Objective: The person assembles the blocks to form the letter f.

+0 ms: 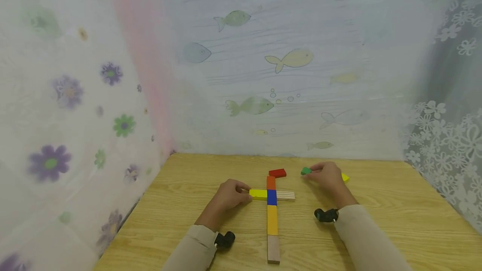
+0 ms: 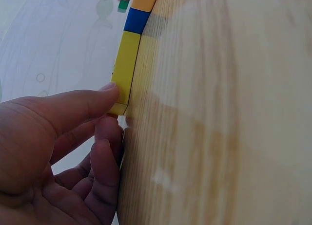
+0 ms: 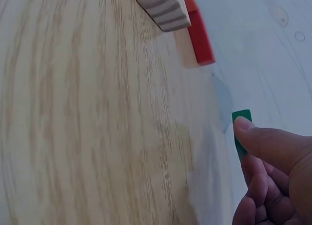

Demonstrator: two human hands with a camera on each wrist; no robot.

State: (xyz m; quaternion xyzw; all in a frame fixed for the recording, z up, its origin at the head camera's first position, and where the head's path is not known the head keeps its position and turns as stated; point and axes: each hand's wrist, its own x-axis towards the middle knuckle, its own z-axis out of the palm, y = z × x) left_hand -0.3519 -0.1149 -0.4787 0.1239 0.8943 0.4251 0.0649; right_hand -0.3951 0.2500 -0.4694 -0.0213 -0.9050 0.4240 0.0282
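Observation:
Colored wooden blocks form a cross on the table. At its centre is a blue block (image 1: pixel 272 198), with a yellow block (image 1: pixel 258 195) on the left and a plain wood block (image 1: pixel 285 196) on the right. An orange-red block (image 1: pixel 271 182) lies beyond the blue one; an amber block (image 1: pixel 272 220) and a pale block (image 1: pixel 273 249) run toward me. My left hand (image 1: pixel 230 195) pinches the outer end of the yellow block between thumb and fingers. Right of the cross, my right hand (image 1: pixel 328 177) pinches a green block (image 3: pixel 242 132) by its end, off the table.
A red block (image 1: pixel 277 173) lies at an angle at the far tip of the cross. Another yellow block (image 1: pixel 344 177) is partly hidden behind my right hand. Printed curtains stand along the back and sides of the wooden table (image 1: pixel 180 179).

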